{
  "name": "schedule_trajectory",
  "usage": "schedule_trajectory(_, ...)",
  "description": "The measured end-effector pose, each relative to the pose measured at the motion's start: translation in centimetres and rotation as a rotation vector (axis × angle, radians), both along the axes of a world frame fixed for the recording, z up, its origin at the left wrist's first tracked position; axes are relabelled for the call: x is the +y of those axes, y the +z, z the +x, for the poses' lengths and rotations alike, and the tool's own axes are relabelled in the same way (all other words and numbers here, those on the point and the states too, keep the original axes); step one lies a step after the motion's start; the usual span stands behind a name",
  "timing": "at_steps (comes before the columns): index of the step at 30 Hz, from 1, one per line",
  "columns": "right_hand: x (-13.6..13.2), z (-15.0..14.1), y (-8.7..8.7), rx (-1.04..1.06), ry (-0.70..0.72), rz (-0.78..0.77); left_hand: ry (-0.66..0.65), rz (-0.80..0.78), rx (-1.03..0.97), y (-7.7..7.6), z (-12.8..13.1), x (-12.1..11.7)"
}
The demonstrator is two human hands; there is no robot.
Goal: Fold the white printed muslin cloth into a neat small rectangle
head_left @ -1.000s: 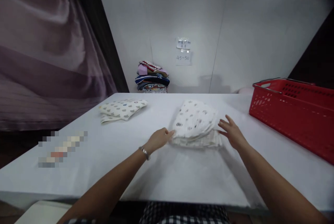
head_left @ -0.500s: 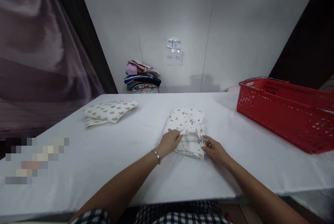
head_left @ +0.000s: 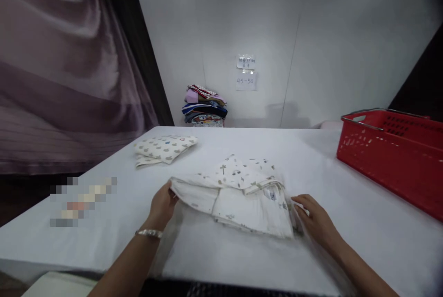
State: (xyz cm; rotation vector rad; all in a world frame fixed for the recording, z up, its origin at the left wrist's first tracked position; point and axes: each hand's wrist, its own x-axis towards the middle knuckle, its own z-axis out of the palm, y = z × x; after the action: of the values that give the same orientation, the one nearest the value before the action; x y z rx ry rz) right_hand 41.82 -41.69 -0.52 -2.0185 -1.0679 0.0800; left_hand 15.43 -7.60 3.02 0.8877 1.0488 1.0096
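A white folded garment (head_left: 238, 193) with small dark prints lies across the middle of the white table (head_left: 221, 251). My left hand (head_left: 162, 204), with a bracelet on the wrist, grips the garment's left edge, fingers curled under the cloth. At the garment's right edge my right hand (head_left: 313, 218) holds the cloth, fingers closed on it. The garment's front side is lifted a little off the table between both hands.
A second folded white garment (head_left: 164, 147) with grey prints lies at the far left of the table. A red plastic basket (head_left: 394, 158) stands at the right. A pile of folded coloured clothes (head_left: 204, 105) sits by the back wall under paper labels (head_left: 245, 73).
The garment was a compact folded bundle; now it is spread wider, my hands have moved apart to its left and right edges and pulled it closer to me.
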Motion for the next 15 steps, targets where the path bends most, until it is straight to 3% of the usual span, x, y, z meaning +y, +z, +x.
schedule_trajectory(3, 1.2, -2.0, 0.8, -0.193, 0.12, -0.126, -0.116, -0.018, 0.072, -1.2, -1.0, -1.5)
schedule_trajectory(5, 2.5, -3.0, 0.8, -0.261, 0.224, -0.263, -0.219, 0.08, 0.19, -1.4, -0.7, -2.7)
schedule_trajectory(7, 4.0, -3.5, 0.1, -0.332, 0.282, -0.346, -0.201, 0.252, 0.376, -1.8, -0.2, -3.9)
schedule_trajectory(10, 6.0, -3.2, -1.1, -0.403, 0.364, -0.313, -0.199, 0.529, 0.477, -2.8, 0.5, -5.2)
schedule_trajectory(13, 6.9, -1.1, -1.0, -0.375, 0.473, -0.247, -0.44, 0.737, 0.749, -3.3, 0.8, -5.7)
schedule_trajectory(15, 6.6, 1.2, 0.2, -0.364, 0.44, -0.164, -0.529, 0.836, 0.933, -2.5, 0.9, -5.4)
